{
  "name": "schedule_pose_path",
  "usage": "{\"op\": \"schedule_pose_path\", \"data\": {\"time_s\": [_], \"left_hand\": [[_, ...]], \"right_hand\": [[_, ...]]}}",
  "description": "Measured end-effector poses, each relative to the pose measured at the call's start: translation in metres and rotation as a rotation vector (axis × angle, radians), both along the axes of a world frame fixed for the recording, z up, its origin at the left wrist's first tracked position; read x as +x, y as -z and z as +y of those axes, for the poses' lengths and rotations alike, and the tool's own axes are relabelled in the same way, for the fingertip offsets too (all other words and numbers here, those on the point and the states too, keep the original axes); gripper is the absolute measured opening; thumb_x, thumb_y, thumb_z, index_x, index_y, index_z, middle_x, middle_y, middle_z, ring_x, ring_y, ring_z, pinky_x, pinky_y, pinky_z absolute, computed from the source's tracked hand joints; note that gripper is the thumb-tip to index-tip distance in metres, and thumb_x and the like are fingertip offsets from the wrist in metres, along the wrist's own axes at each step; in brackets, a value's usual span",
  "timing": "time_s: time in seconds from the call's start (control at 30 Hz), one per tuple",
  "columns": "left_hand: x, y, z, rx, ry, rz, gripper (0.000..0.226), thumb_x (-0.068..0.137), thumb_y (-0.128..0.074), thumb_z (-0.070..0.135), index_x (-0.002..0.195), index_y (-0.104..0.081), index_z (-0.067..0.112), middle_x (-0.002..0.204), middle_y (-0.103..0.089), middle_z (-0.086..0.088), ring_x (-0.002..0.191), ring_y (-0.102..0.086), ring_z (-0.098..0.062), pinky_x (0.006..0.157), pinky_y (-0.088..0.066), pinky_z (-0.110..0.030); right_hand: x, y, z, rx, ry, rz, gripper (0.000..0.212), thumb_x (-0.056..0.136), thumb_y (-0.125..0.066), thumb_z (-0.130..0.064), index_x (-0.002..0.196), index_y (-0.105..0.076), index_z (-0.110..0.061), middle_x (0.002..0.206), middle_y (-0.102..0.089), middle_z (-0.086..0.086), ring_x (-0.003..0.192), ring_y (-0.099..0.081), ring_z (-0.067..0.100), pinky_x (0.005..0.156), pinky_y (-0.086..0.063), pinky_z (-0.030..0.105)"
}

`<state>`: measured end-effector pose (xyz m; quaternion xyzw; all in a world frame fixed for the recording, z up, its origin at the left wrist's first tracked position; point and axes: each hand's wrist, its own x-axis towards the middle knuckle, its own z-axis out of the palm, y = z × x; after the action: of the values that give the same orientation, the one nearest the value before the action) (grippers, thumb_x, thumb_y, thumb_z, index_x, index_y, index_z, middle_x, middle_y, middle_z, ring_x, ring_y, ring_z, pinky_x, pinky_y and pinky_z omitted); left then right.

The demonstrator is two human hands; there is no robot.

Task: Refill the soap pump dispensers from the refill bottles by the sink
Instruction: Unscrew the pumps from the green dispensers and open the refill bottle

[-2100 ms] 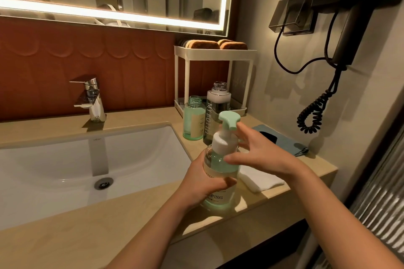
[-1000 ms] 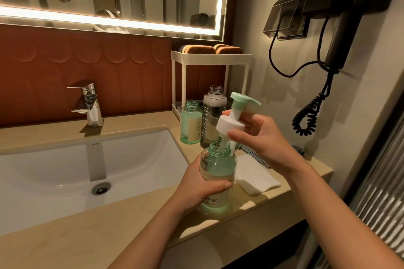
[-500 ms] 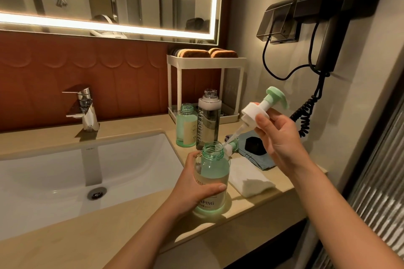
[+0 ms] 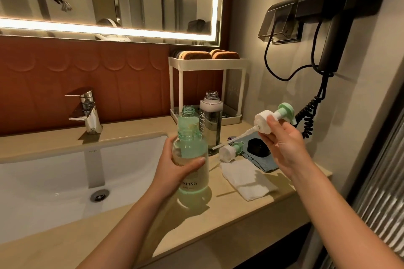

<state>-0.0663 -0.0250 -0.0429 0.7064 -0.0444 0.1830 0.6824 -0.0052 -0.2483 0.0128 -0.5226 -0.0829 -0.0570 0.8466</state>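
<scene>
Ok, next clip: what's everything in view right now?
sink: 1, white, left
faucet: 1, chrome, behind sink
rack: 1, white, counter corner
sponges: 2, brown, atop rack
pump bottle: 1, green, uncapped, on counter
green bottle: 1, uncapped, behind it
clear bottle: 1, tall, uncapped, before rack
held pump head: 1, white-green, above counter
loose pump head: 1, white-green, lying on counter
cloth: 1, white, folded, on counter
mat: 1, blue-grey, behind cloth
hair dryer: 1, black, right wall
left hand: grips pump bottle
right hand: holds held pump head

One wide-angle camera on the person's head faces forward and down at the counter [image 4: 236, 220], with the sink [image 4: 54, 172] to the left. The left hand [image 4: 175, 170] and right hand [image 4: 282, 144] sit near, mid-frame.
</scene>
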Motion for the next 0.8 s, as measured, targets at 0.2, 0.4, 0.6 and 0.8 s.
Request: {"op": "schedule_pose_path", "data": {"time_s": [0.2,0.4,0.6,0.8], "left_hand": [[0.019,-0.028,0.011,-0.009,-0.005,0.014,0.061,0.06,-0.083,0.033,0.107,-0.043,0.044,0.11,-0.058,0.012,0.101,-0.055,-0.009,0.078,-0.043,-0.031],[0.056,-0.029,0.017,0.063,-0.044,0.053,0.059,0.074,-0.074,0.03,0.121,-0.038,0.036,0.124,-0.052,0.003,0.111,-0.05,-0.017,0.084,-0.038,-0.036],[0.09,-0.009,0.012,0.079,-0.086,0.11,0.078,0.07,-0.078,0.029,0.134,-0.033,0.029,0.137,-0.044,-0.002,0.122,-0.044,-0.023,0.096,-0.041,-0.04],[0.107,0.003,0.011,0.134,-0.117,0.118,0.084,0.069,-0.08,0.028,0.138,-0.03,0.027,0.14,-0.041,-0.004,0.125,-0.042,-0.024,0.102,-0.041,-0.046]], "right_hand": [[0.015,0.019,0.009,-0.301,0.119,0.164,0.014,0.085,-0.064,-0.028,0.092,-0.06,-0.016,0.1,-0.063,0.003,0.097,-0.059,0.016,0.085,-0.048,0.028],[0.026,0.043,0.025,-0.621,0.206,0.264,0.036,0.082,-0.067,-0.04,0.084,-0.064,-0.004,0.072,-0.053,0.004,0.065,-0.047,0.014,0.057,-0.037,0.028],[0.045,0.051,0.036,-0.661,0.216,0.419,0.053,0.078,-0.071,-0.042,0.11,-0.052,-0.006,0.104,-0.059,0.011,0.069,-0.05,0.013,0.046,-0.035,0.02],[0.055,0.055,0.038,-0.813,0.219,0.454,0.06,0.08,-0.07,-0.039,0.122,-0.048,-0.002,0.105,-0.056,0.012,0.079,-0.053,0.019,0.054,-0.038,0.024]]}}
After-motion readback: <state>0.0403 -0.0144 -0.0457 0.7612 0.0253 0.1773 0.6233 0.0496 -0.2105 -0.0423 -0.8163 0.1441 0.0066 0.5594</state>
